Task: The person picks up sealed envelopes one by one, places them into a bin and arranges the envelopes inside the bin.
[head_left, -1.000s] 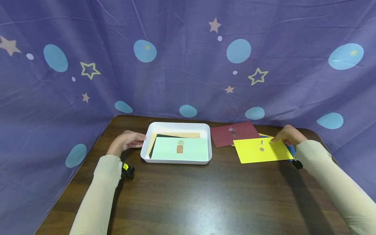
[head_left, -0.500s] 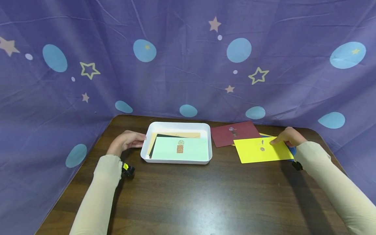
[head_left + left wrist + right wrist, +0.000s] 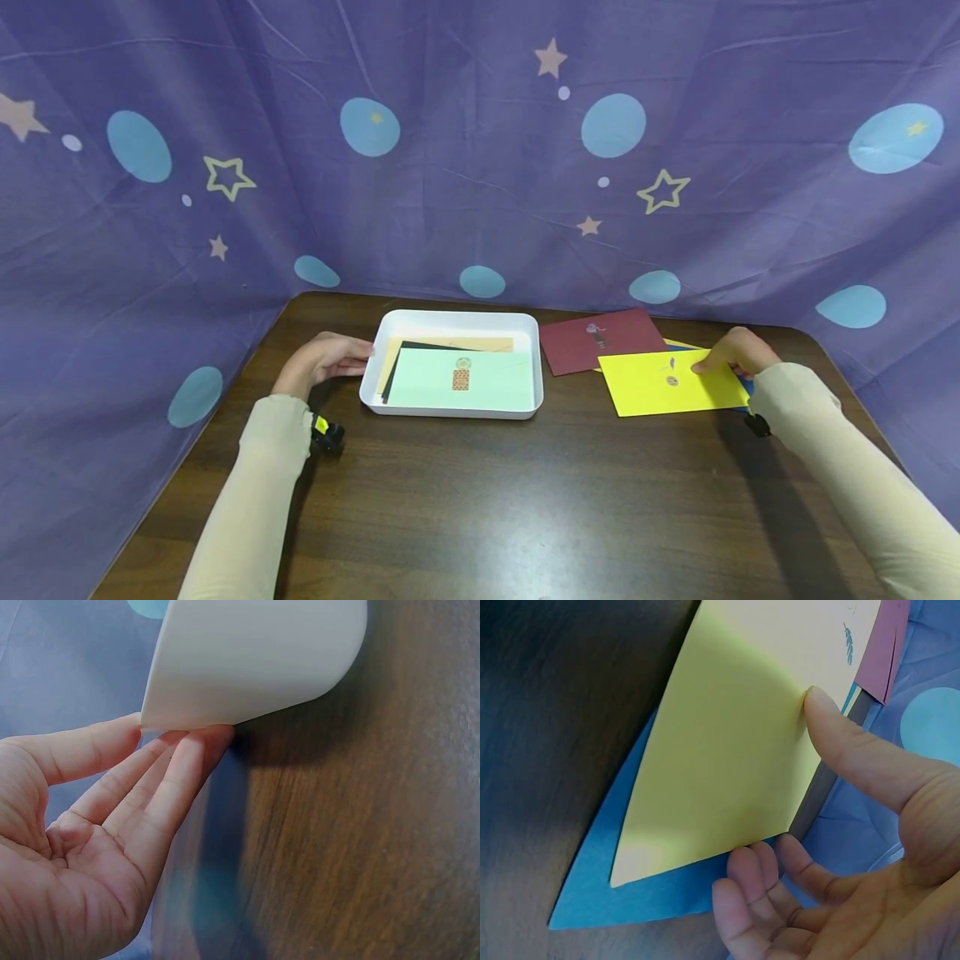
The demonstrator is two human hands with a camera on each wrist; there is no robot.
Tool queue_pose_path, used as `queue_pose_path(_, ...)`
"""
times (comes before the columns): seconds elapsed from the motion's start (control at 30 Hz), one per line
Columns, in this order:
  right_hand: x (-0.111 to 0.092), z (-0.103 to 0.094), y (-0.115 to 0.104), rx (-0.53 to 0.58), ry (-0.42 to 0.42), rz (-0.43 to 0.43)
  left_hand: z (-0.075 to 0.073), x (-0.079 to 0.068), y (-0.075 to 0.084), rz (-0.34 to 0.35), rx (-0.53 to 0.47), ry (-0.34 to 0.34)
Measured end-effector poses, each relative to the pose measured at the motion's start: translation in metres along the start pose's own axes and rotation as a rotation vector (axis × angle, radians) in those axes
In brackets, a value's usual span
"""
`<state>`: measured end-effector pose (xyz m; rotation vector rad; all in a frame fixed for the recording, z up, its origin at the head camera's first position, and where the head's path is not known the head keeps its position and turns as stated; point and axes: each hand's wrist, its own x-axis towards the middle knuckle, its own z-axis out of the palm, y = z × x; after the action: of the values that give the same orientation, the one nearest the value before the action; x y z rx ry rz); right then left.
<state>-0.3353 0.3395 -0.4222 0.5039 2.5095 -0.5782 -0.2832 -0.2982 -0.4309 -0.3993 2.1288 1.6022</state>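
Head view, left hand (image 3: 324,362) gripping white tray (image 3: 450,412), right hand (image 3: 738,350) pinching yellow envelope (image 3: 647,390), round mark (image 3: 672,381) too small to read

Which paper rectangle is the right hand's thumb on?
The bright yellow paper rectangle, partly over the blue paper rectangle; the right hand rests its thumb on the yellow only, not the blue or the dark red paper rectangle.

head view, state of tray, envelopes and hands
White tray, upright, holding envelopes
Mint envelope, topmost in tray
Black envelope, mostly covered
Cream envelope, partly covered
Maroon envelope, outside tray
Blue envelope, mostly covered
Amber envelope, mostly hidden
Yellow envelope, pinched
Left hand, gripping tray
Right hand, pinching yellow envelope
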Motion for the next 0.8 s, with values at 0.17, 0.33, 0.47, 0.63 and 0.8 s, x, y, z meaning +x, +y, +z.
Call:
queue_pose_path(0.17,-0.0078,0.0002,-0.0038,-0.047,0.017,0.002,0.0001,-0.0002,0.0002,0.009,-0.005,-0.008)
queue_pose_path(0.33,-0.0083,0.0005,-0.0029,-0.065,0.014,-0.016,0.0007,0.0005,-0.0002,0.007,-0.008,-0.01)
queue_pose_path(0.47,-0.008,0.0022,-0.0019,-0.048,0.012,-0.027,0.0003,-0.0001,0.0004,0.008,-0.007,-0.011)
queue_pose_path(0.63,-0.0072,0.0043,-0.0008,-0.009,0.012,-0.028,0.0001,-0.001,0.0006,0.006,-0.004,-0.011)
queue_pose_path(0.8,-0.0053,0.0047,0.0005,-0.015,0.004,-0.03,0.0006,-0.0015,0.0008,0.003,-0.004,-0.004)
